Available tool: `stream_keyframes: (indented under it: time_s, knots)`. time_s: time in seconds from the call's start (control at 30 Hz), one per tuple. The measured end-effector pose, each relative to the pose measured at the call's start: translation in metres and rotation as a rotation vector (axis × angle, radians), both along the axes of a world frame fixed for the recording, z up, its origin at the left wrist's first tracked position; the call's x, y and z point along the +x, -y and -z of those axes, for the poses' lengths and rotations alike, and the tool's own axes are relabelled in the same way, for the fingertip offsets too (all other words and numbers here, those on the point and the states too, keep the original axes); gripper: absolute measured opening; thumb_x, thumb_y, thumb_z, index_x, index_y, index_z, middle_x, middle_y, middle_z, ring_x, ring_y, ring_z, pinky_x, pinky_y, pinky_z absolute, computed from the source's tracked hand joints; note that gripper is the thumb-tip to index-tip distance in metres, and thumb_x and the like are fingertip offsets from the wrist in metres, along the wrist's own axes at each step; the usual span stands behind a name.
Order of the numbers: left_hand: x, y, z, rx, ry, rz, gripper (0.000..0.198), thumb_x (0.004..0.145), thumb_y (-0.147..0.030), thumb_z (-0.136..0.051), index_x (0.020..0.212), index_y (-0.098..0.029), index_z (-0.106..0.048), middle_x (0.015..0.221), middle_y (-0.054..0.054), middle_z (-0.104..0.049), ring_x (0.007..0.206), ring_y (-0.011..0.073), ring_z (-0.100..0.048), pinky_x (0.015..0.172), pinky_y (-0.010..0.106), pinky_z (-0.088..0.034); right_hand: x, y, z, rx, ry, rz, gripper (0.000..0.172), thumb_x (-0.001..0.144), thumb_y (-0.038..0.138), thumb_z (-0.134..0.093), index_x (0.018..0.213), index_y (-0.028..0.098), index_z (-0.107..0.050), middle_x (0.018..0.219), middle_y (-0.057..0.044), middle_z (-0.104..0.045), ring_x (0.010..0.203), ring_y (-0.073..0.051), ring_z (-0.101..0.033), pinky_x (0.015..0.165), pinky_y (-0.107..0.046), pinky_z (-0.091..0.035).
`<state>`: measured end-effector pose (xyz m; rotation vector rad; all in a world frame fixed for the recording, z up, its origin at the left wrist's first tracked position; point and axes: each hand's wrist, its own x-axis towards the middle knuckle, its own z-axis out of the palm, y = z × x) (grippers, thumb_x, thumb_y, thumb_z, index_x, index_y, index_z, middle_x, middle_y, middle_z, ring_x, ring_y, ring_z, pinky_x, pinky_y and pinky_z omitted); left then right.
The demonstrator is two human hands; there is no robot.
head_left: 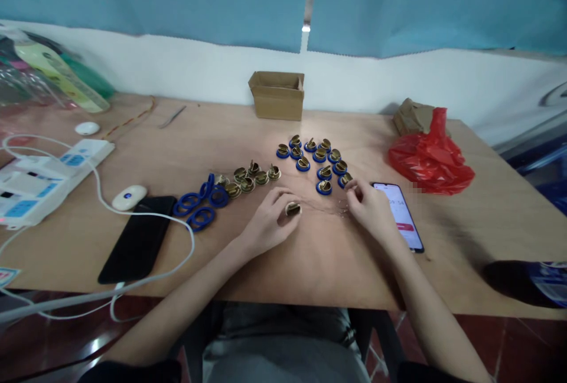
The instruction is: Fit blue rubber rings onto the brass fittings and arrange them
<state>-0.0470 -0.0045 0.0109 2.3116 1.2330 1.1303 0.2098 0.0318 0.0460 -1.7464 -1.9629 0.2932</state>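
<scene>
My left hand point(270, 223) is closed around a round gold-coloured metal fitting point(293, 209) with a flap-like disc on top, held just above the table. My right hand point(370, 205) has its thumb and fingertips pinched together beside a few thin, small metal pieces point(342, 208); whatever they pinch is too small to make out. Right by those fingertips sits a gold fitting on a blue ring point(344, 179). Behind the hands stand several more blue-ringed fittings point(319, 155). Left of them lie several fittings without blue rings point(247, 184) and several loose blue rings point(202, 218).
A lit phone point(401, 217) lies beside my right forearm, a dark phone point(138, 240) with a white cable to the left. Further off are a power strip point(84, 155), an open cardboard box point(278, 103), a red plastic bag point(432, 161) and a dark bottle point(527, 282).
</scene>
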Motion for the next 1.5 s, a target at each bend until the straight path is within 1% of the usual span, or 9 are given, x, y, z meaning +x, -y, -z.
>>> stream_keyframes:
  time_s: [0.2,0.33,0.47,0.6,0.77,0.97,1.07,1.2,1.5]
  knots:
    - [-0.001,0.002,0.004,-0.066,-0.111,-0.007,0.059,0.083,-0.04,-0.075,0.134,-0.02,-0.052,0.133,0.017,-0.054,0.125,0.0337,-0.053,0.106,0.053,-0.047,0.024,-0.007,-0.004,-0.238,-0.043,-0.156,0.011,0.087,0.03,-0.057,0.089,0.021,-0.062,0.072,-0.002,-0.071,0.064,-0.02,-0.065,0.058,-0.028,-0.04]
    - [0.0,0.005,0.007,-0.104,-0.184,0.066,0.041,0.088,-0.038,-0.069,0.125,-0.022,-0.061,0.132,0.015,-0.057,0.124,0.0336,-0.053,0.104,0.054,-0.046,0.024,-0.006,-0.001,-0.311,0.008,-0.19,0.014,0.084,0.033,-0.064,0.09,0.02,-0.063,0.068,0.0,-0.069,0.06,-0.019,-0.063,0.053,-0.027,-0.037]
    - [0.005,0.007,0.009,-0.123,-0.137,0.054,0.025,0.092,-0.031,-0.064,0.116,-0.022,-0.064,0.122,0.011,-0.063,0.115,0.0292,-0.058,0.1,0.049,-0.048,0.021,-0.007,0.003,-0.296,0.045,-0.176,0.002,0.085,0.022,-0.063,0.085,0.021,-0.063,0.068,-0.001,-0.068,0.06,-0.018,-0.063,0.054,-0.027,-0.037]
    - [0.009,0.006,0.009,-0.215,0.058,0.023,0.022,0.09,-0.029,-0.066,0.111,-0.022,-0.064,0.111,0.008,-0.066,0.106,0.0249,-0.062,0.095,0.043,-0.051,0.019,-0.009,0.011,-0.262,0.089,-0.144,0.011,0.085,0.018,-0.064,0.074,0.022,-0.063,0.068,-0.003,-0.069,0.063,-0.02,-0.064,0.057,-0.028,-0.036]
    - [0.008,-0.001,0.005,-0.494,0.448,0.022,0.016,0.088,-0.032,-0.067,0.097,-0.018,-0.066,0.094,0.005,-0.069,0.089,0.0196,-0.067,0.083,0.036,-0.057,0.016,-0.008,0.016,-0.215,0.176,-0.147,0.014,0.087,0.019,-0.06,0.073,0.02,-0.061,0.072,-0.007,-0.07,0.067,-0.022,-0.064,0.059,-0.03,-0.035]
    - [0.005,-0.003,-0.001,-0.837,0.821,0.132,0.034,0.089,-0.039,-0.067,0.116,-0.019,-0.066,0.108,0.009,-0.071,0.092,0.0206,-0.073,0.088,0.041,-0.061,0.013,-0.007,0.004,-0.293,0.1,-0.183,0.014,0.088,0.025,-0.055,0.074,0.021,-0.057,0.067,-0.003,-0.066,0.061,-0.019,-0.06,0.056,-0.029,-0.035]
    - [0.005,-0.002,-0.004,-0.949,0.978,0.165,0.037,0.085,-0.04,-0.074,0.114,-0.018,-0.067,0.107,0.01,-0.071,0.094,0.0237,-0.074,0.091,0.044,-0.06,0.013,-0.006,-0.001,-0.309,0.013,-0.187,0.007,0.086,0.028,-0.057,0.084,0.021,-0.058,0.069,-0.001,-0.065,0.061,-0.018,-0.06,0.056,-0.028,-0.036]
    - [0.007,-0.001,-0.007,-1.039,1.094,0.186,0.038,0.081,-0.039,-0.08,0.108,-0.015,-0.069,0.101,0.01,-0.072,0.091,0.0244,-0.074,0.093,0.044,-0.058,0.014,-0.006,0.0,-0.347,-0.049,-0.28,0.019,0.085,0.033,-0.063,0.098,0.021,-0.057,0.071,0.001,-0.061,0.063,-0.017,-0.056,0.058,-0.028,-0.037]
    - [0.007,0.002,-0.009,-1.106,1.149,0.238,0.035,0.08,-0.035,-0.082,0.105,-0.014,-0.07,0.095,0.006,-0.071,0.085,0.0215,-0.074,0.088,0.039,-0.055,0.017,-0.006,0.008,-0.336,-0.047,-0.361,0.009,0.088,0.028,-0.061,0.091,0.023,-0.054,0.07,0.004,-0.055,0.062,-0.015,-0.05,0.057,-0.027,-0.032]
